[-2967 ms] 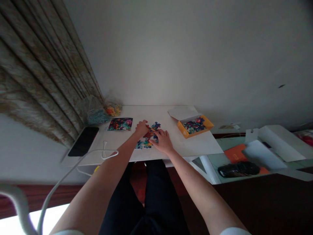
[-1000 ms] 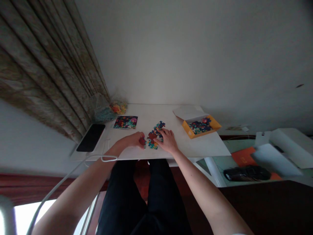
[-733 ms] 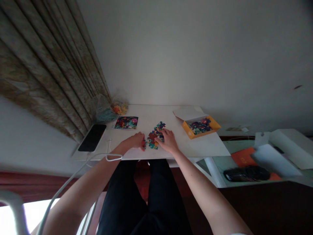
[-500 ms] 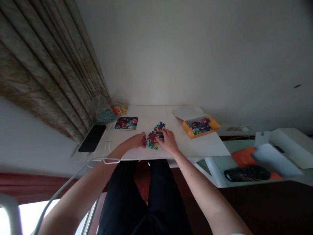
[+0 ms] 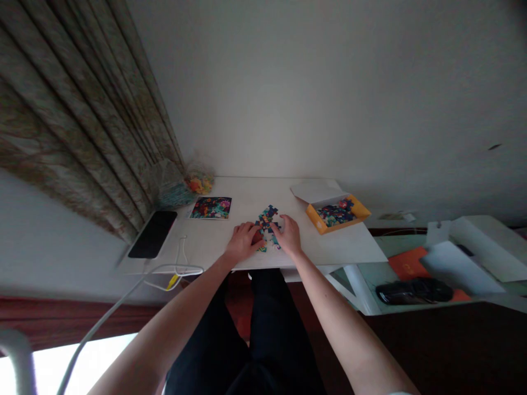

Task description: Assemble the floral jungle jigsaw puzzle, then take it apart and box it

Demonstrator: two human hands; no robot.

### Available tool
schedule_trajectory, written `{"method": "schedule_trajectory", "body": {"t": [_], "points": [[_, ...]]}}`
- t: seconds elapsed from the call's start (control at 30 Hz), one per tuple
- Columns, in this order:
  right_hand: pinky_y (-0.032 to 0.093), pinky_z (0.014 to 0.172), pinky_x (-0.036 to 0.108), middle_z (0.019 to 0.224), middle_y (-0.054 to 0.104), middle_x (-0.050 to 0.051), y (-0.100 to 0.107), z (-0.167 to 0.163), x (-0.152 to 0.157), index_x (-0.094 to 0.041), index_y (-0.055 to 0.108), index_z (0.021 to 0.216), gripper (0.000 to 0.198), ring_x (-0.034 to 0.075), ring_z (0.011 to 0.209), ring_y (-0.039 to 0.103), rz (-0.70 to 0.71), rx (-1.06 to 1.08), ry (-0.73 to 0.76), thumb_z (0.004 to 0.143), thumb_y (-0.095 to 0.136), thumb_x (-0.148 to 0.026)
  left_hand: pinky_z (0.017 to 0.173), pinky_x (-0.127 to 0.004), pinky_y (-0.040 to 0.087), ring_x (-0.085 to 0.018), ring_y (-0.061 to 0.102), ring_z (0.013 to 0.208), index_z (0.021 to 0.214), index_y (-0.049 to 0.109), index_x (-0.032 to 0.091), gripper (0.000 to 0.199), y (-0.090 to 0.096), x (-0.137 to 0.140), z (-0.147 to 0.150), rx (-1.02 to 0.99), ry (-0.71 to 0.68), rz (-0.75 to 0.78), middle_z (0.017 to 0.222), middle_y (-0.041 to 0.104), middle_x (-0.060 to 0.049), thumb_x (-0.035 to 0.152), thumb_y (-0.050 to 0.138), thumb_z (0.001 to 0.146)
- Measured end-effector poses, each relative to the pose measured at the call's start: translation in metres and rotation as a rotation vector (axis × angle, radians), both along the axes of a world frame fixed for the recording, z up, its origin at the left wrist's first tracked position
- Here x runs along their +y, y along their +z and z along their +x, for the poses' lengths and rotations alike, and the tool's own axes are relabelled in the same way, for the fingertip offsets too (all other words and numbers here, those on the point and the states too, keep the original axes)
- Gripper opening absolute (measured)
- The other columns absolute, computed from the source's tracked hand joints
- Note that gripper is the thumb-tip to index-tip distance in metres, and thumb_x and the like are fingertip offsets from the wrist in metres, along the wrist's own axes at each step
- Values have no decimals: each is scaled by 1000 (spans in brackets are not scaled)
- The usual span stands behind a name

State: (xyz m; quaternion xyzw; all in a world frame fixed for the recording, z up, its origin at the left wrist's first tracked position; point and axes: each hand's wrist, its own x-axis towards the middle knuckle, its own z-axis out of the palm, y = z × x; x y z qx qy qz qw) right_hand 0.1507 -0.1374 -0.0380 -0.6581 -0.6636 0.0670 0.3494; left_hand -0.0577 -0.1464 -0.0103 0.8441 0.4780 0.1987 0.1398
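Pressing step: both hands sit flat on a partly joined cluster of colourful cardboard jigsaw pieces [image 5: 267,224] on the white rectangular tabletop [image 5: 337,247]; judged as seating pieces together.
Left hand: left hand [image 5: 244,241] palm down, fingers loosely spread, fingertips on the cluster's near-left edge; not pinching anything that shows.
Right hand: right hand [image 5: 289,236] palm down, fingers together and slightly bent, resting on the cluster's right side; whether a loose piece is under it, cannot tell.
Puzzle position: cluster lies between the two hands and just beyond the fingertips, near the tabletop's front edge, centre; its far end pokes out past the fingers.
Next move needs: judged, light even downward pressure with a small sideways nudge so the tabs seat without buckling the joined part.
Box: open yellow cardboard box of loose puzzle pieces [image 5: 337,213] well to the right of the right hand, white flap folded back.
Reference: small printed colourful picture card [image 5: 211,208] lying flat, left of the cluster, apart from the left hand.
Other: black flat phone [image 5: 153,241] at the tabletop's left end; white cable [image 5: 181,262] beside it.
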Motion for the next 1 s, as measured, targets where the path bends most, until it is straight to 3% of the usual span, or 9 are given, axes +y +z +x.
{"method": "schedule_trajectory", "body": {"t": [0.2,0.33,0.53,0.6,0.7,0.8,0.9,1.0], "points": [[35,115,46,147,57,16,17,-7,23,-19,46,149,73,31,136,52,-245,-134,11,91,63,-60,110,-49,38,-31,56,125,130,64,21,44,-6,-1,1,75,-45,89,132,63,-13,45,67,94],[40,110,50,146,58,17,40,-12,44,-21,38,157,90,35,136,52,-412,-232,65,83,76,-56,108,-47,40,-29,58,123,130,64,21,42,-7,-1,2,56,-43,101,129,66,-12,44,67,95],[51,97,41,140,60,23,63,-19,82,-15,53,145,97,37,128,59,-660,-261,-10,62,93,-48,108,-47,41,-29,59,122,128,65,22,42,-5,-2,3,61,-32,105,129,66,-12,45,68,94],[54,89,36,131,65,26,66,-21,92,-9,61,135,92,37,120,65,-733,-262,-2,57,95,-46,108,-46,41,-29,58,121,129,65,21,43,-5,-2,3,61,-29,102,130,66,-12,46,68,94],[53,77,30,111,76,20,67,-21,101,-10,74,112,63,31,100,72,-759,-231,116,59,95,-36,108,-47,41,-29,58,122,130,65,21,44,-5,-2,3,54,-27,96,130,66,-13,47,66,95],[50,71,25,97,79,12,66,-19,102,-15,77,97,37,25,88,73,-695,-190,189,65,91,-26,109,-48,40,-31,58,122,129,66,20,44,-4,-2,3,49,-35,84,131,65,-14,48,65,95],[48,69,25,92,79,12,63,-14,99,-15,76,88,20,24,86,73,-636,-160,184,73,85,-24,109,-48,39,-31,58,122,128,66,21,43,-4,-2,3,50,-33,72,131,65,-13,48,65,95],[48,67,26,89,78,12,59,-7,97,-14,75,89,19,24,85,72,-585,-114,163,84,77,-32,109,-47,39,-31,57,123,128,66,23,42,-3,-2,3,44,-30,67,132,65,-12,47,65,95]]}}
